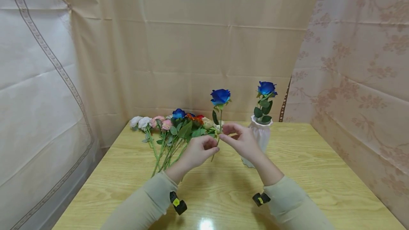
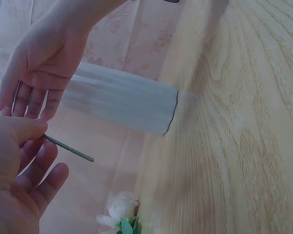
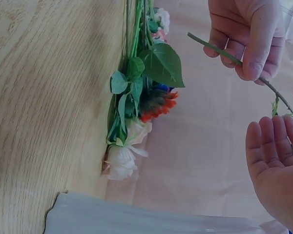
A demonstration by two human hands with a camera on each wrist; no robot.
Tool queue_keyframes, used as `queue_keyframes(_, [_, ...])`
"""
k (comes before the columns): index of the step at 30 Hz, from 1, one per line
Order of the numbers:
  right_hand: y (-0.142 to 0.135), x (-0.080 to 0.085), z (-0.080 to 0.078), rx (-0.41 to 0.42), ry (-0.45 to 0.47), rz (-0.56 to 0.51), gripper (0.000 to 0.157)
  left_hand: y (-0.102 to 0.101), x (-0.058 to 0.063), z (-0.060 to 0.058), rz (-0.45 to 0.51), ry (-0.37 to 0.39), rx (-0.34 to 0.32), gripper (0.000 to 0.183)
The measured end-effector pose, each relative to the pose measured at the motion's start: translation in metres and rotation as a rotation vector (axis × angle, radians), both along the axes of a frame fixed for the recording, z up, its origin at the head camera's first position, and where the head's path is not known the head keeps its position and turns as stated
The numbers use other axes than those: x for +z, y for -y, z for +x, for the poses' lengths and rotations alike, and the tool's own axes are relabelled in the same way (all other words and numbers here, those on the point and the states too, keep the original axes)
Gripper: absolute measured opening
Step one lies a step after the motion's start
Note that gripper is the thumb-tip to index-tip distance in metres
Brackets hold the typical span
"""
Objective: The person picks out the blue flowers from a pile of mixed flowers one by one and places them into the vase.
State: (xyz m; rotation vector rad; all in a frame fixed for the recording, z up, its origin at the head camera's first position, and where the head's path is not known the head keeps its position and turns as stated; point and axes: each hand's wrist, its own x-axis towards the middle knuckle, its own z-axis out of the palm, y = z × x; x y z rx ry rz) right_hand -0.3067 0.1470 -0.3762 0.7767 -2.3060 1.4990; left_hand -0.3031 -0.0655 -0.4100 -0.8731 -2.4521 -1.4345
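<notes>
A blue rose [image 1: 220, 97] with a long green stem stands upright between both hands, above the table. My left hand [image 1: 200, 150] pinches the lower stem between thumb and fingers; the cut end of the stem [image 2: 71, 147] sticks out beyond them in the left wrist view. Higher up, my right hand [image 1: 241, 139] is beside the stem, its fingers loosely extended and its thumb apart from them. Whether those fingers touch the stem is unclear. Behind the right hand, a white ruffled vase [image 1: 262, 134] holds another blue rose [image 1: 266, 88].
Left of the hands lies a pile of artificial flowers, including white roses [image 1: 140, 121], pink flowers [image 1: 166, 124], a blue rose [image 1: 178, 113] and an orange-red flower [image 3: 158, 105]. Their stems point toward the front of the wooden table [image 1: 306, 173]. Curtains [image 1: 207, 45] surround the table.
</notes>
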Motion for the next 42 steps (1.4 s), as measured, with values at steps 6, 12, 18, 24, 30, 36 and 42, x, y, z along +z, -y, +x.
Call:
queue_keyframes(6, [0.0036, -0.0017, -0.0020, -0.002, 0.005, 0.009, 0.028, -0.0032, -0.0007, 0.0000, -0.017, -0.003, -0.011, 0.006])
queue_keyframes(12, [0.0059, -0.0006, -0.0006, -0.027, -0.011, 0.032, 0.030, -0.0053, -0.0006, -0.0001, -0.045, -0.028, -0.013, 0.004])
queue_keyframes(18, [0.0061, 0.0000, 0.0008, -0.042, -0.016, 0.040, 0.026, -0.0061, -0.0012, -0.0006, -0.046, -0.027, -0.026, 0.005])
queue_keyframes(24, [0.0064, -0.0012, 0.0024, -0.028, -0.021, 0.027, 0.022, -0.0065, -0.0036, -0.0009, -0.054, -0.016, -0.030, 0.005])
queue_keyframes(30, [0.0066, -0.0018, 0.0024, -0.031, -0.022, 0.028, 0.021, -0.0070, -0.0048, -0.0004, -0.054, -0.013, -0.033, 0.007])
queue_keyframes(36, [0.0060, -0.0008, 0.0027, -0.008, -0.003, 0.012, 0.017, -0.0056, -0.0053, -0.0001, -0.056, -0.013, -0.039, 0.009])
queue_keyframes(42, [0.0019, 0.0011, 0.0011, 0.012, 0.012, -0.018, 0.019, -0.0007, -0.0049, 0.0004, -0.040, -0.017, -0.052, 0.006])
